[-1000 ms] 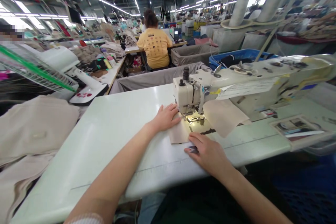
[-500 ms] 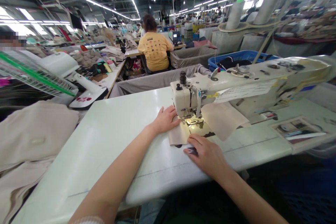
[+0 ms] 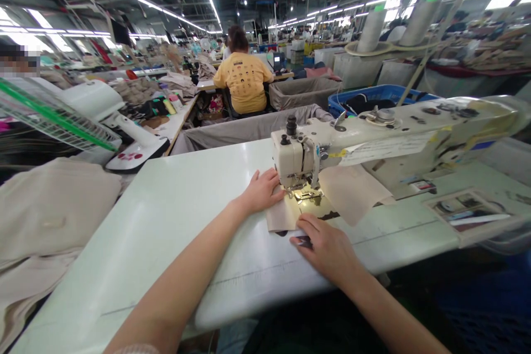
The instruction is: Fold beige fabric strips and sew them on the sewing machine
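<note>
A beige fabric piece [image 3: 282, 217] lies on the machine bed, under the needle area of a white sewing machine [image 3: 295, 159]. My left hand [image 3: 262, 191] rests flat on its left side, fingers stretched toward the presser foot. At the near right corner of the fabric, my right hand [image 3: 327, 243] pinches the edge between thumb and fingers. A small dark pointed tool [image 3: 306, 241], perhaps thread snips, is tucked in that hand, mostly hidden. The lit metal needle plate [image 3: 309, 197] shows between the hands. Another beige piece [image 3: 352, 191] lies behind the needle.
Stacked beige fabric [image 3: 53, 215] and a white fan [image 3: 95, 102] stand at the left. Beyond the pale table [image 3: 186, 188] is a grey cloth bin [image 3: 249, 124]. A blue basket [image 3: 373, 94] and thread cones [image 3: 372, 30] are behind the machine. A person in yellow [image 3: 244, 80] sits ahead.
</note>
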A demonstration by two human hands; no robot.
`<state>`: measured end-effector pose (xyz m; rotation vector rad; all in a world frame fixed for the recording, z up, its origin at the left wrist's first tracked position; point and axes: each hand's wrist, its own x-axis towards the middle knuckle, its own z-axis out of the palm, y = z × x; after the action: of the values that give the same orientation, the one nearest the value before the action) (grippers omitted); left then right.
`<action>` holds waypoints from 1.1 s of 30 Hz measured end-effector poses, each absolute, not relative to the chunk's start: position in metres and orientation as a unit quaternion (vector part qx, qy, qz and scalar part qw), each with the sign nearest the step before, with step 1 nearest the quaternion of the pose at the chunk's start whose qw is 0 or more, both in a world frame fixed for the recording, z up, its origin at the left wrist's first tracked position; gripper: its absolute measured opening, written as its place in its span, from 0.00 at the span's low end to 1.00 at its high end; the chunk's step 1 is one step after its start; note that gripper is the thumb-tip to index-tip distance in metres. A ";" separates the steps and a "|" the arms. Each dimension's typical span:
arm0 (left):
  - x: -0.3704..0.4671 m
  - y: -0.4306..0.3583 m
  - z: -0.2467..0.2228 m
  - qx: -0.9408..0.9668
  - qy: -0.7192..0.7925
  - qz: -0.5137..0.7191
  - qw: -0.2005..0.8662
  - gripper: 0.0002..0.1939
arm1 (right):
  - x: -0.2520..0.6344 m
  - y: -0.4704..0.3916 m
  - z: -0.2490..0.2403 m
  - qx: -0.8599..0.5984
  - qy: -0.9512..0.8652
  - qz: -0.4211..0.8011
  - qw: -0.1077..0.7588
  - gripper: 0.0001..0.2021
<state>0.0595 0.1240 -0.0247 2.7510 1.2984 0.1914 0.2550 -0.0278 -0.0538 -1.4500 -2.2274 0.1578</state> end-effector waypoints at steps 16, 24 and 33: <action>0.067 0.117 -0.017 0.902 0.425 0.077 -0.005 0.13 | 0.258 -0.019 -0.044 -0.517 -0.831 0.055 0.198 0.07; 0.065 0.032 -0.027 0.953 0.250 0.156 0.074 0.12 | 0.263 -0.030 -0.051 -0.516 -0.834 0.049 0.190 0.18; 0.057 0.058 -0.027 0.956 0.243 0.146 0.071 0.12 | 0.259 -0.002 -0.041 -0.529 -0.825 0.076 0.183 0.15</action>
<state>0.0575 0.0581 -0.0267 2.8750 0.7304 0.4404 0.2592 -0.0018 -0.0410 -1.4920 -2.3288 0.2155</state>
